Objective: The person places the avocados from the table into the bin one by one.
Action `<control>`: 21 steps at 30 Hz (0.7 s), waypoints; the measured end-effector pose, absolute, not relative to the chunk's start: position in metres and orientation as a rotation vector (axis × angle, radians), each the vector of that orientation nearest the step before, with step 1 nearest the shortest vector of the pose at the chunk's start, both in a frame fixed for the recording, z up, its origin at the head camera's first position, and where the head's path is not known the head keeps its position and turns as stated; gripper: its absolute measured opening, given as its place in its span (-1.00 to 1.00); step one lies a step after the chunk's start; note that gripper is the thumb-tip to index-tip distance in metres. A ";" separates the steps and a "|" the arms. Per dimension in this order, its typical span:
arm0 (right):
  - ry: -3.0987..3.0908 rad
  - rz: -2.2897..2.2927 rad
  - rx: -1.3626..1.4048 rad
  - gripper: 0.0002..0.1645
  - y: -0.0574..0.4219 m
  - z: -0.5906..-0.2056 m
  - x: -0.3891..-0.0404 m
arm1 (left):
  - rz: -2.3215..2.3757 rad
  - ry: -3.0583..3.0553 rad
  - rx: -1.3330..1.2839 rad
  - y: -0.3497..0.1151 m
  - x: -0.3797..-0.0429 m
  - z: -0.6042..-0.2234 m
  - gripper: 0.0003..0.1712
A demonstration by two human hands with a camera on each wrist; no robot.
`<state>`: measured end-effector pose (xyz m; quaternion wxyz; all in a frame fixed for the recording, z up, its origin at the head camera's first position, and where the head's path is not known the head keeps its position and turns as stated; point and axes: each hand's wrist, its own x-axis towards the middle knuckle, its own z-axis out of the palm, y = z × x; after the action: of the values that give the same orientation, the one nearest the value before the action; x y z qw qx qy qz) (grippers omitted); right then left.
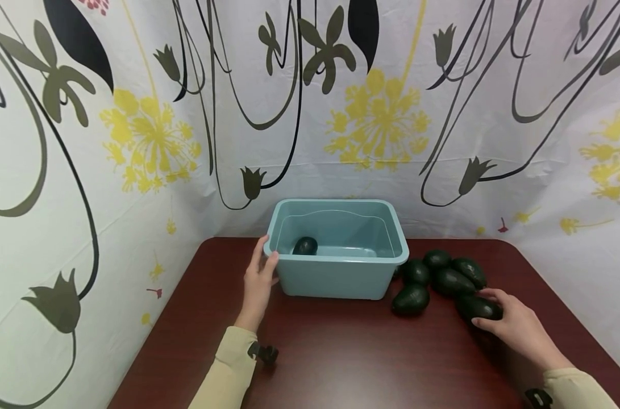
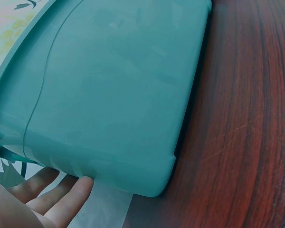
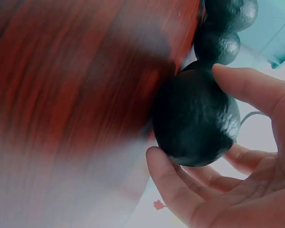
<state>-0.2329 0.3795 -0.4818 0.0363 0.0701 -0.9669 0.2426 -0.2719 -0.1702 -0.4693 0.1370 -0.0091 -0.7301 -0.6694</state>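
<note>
A light blue plastic bin (image 1: 335, 278) stands at the back of the table, with one dark green avocado (image 1: 306, 246) lying inside at its left. My left hand (image 1: 259, 281) holds the bin's left end at the rim; in the left wrist view its fingers (image 2: 71, 199) lie against the end wall. To the right of the bin, my right hand (image 1: 516, 324) grips an avocado (image 1: 478, 308) between thumb and fingers. The right wrist view shows this avocado (image 3: 194, 118) close up, thumb on one side and fingertips on the other.
Several more avocados (image 1: 450, 282) lie bunched beside the bin's right end, one (image 1: 411, 300) nearest the front. The dark red wooden table (image 1: 350, 352) reaches back to a patterned cloth wall (image 1: 310, 142), which also rises along both sides.
</note>
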 end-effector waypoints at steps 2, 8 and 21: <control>-2.971 0.745 0.204 0.02 0.381 -0.483 -0.233 | -1.938 -2.113 -0.034 -0.169 -0.268 -0.464 -0.36; -2.990 0.756 0.163 0.05 0.384 -0.486 -0.233 | -1.936 -2.105 -0.050 -0.165 -0.257 -0.450 -0.36; -2.999 0.757 0.075 0.04 0.387 -0.485 -0.231 | -1.941 -2.099 -0.059 -0.165 -0.257 -0.450 -0.35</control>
<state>-0.2309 0.3873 -0.4855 0.0236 0.0242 -0.9690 0.2447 -0.2566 -0.1648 -0.4500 0.1404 -0.0204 -0.7269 -0.6719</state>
